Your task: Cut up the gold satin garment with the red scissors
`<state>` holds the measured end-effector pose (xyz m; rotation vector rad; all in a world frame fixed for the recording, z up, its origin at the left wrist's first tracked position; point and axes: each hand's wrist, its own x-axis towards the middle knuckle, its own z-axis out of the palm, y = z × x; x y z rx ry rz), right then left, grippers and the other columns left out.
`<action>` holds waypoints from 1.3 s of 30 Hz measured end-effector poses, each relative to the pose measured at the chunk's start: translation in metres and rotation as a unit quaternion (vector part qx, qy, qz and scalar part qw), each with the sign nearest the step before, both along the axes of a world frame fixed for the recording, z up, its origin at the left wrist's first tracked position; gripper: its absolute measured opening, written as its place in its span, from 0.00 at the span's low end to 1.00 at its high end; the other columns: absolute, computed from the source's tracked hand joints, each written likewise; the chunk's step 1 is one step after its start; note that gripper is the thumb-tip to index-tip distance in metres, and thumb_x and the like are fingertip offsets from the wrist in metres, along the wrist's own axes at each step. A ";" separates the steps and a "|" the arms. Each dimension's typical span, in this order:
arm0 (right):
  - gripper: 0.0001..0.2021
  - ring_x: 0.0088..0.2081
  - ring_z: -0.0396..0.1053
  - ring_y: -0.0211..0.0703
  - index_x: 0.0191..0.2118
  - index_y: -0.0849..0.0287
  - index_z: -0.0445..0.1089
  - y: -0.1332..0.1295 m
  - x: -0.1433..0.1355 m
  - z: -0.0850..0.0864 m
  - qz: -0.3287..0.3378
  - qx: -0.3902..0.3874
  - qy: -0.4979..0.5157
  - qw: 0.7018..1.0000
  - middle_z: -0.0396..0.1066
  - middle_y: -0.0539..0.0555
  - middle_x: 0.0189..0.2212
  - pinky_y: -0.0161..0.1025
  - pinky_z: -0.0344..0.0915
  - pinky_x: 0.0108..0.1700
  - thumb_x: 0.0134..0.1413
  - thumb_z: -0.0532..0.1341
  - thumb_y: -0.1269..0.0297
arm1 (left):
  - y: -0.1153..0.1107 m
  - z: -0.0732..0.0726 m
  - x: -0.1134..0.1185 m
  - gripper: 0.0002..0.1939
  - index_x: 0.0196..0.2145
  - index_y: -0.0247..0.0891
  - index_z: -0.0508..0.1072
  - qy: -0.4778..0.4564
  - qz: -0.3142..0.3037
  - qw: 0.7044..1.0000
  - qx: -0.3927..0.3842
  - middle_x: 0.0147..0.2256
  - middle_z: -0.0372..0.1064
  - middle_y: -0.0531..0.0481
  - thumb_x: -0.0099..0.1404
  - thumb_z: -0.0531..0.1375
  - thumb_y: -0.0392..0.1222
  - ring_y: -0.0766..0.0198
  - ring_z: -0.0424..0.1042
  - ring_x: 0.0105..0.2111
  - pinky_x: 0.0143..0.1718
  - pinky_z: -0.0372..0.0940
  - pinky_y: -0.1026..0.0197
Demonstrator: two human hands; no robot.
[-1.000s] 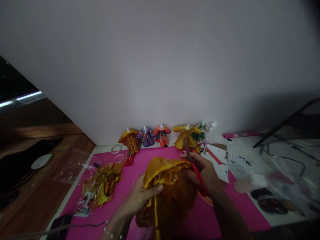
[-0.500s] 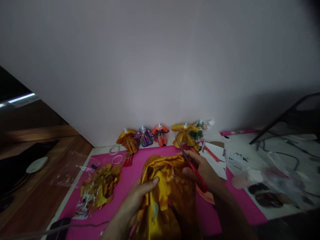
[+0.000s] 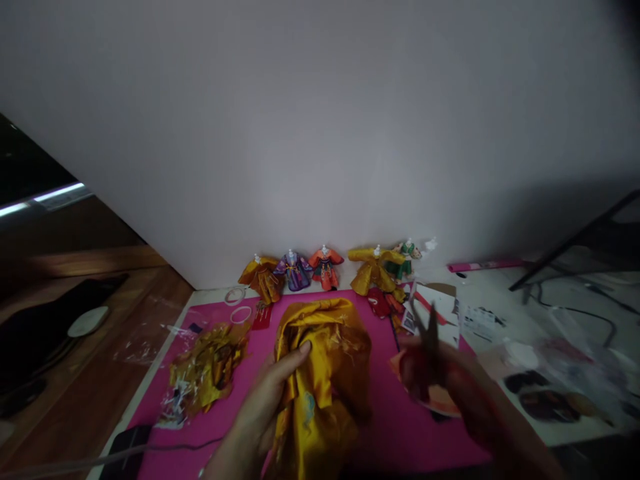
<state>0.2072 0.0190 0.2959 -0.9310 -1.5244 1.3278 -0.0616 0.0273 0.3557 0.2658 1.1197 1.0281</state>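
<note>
Gold satin cloth [image 3: 345, 347] with a small blue motif hangs bunched over the pink mat [image 3: 395, 433]. My left hand [image 3: 273, 393] grips its left side, thumb on top. To the right of the cloth and apart from it, my right hand [image 3: 460, 387] is smeared by motion. It holds red-handled scissors [image 3: 427, 333], their blurred blades pointing up and standing apart.
Small dressed figures, among them a purple one [image 3: 293, 272] and an orange one [image 3: 326, 268], line the wall. Gold scraps [image 3: 207, 367] lie at left. White papers [image 3: 445, 313], clear plastic [image 3: 580, 353] and a pink roll [image 3: 487, 265] are at right.
My right hand has moved away from the cloth to the right with the scissors. The right part of the cloth has dropped inward. My left hand keeps its grip, and the view has shifted slightly.
</note>
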 end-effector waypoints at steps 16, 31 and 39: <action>0.28 0.28 0.66 0.38 0.47 0.61 0.75 -0.034 -0.054 -0.012 0.204 -0.186 -0.025 0.961 0.70 0.51 0.27 0.33 0.62 0.32 0.54 0.62 0.39 | -0.006 0.008 0.014 0.25 0.54 0.31 0.72 0.004 0.064 0.998 0.029 0.36 0.84 0.38 0.59 0.67 0.34 0.42 0.81 0.42 0.42 0.76 0.50; 0.14 0.23 0.62 0.35 0.39 0.61 0.74 -0.029 -0.070 0.001 0.149 -0.225 -0.029 0.962 0.66 0.46 0.22 0.32 0.58 0.26 0.50 0.67 0.57 | -0.014 0.008 0.022 0.28 0.55 0.34 0.71 -0.052 0.086 0.995 -0.026 0.33 0.83 0.42 0.55 0.67 0.29 0.46 0.83 0.30 0.33 0.77 0.52; 0.24 0.26 0.60 0.38 0.34 0.61 0.72 -0.025 -0.076 0.012 0.123 -0.187 -0.062 0.973 0.64 0.48 0.24 0.33 0.55 0.27 0.49 0.65 0.41 | -0.016 0.001 0.025 0.21 0.52 0.32 0.73 -0.071 0.089 0.993 -0.034 0.34 0.83 0.38 0.61 0.66 0.36 0.46 0.83 0.30 0.32 0.78 0.51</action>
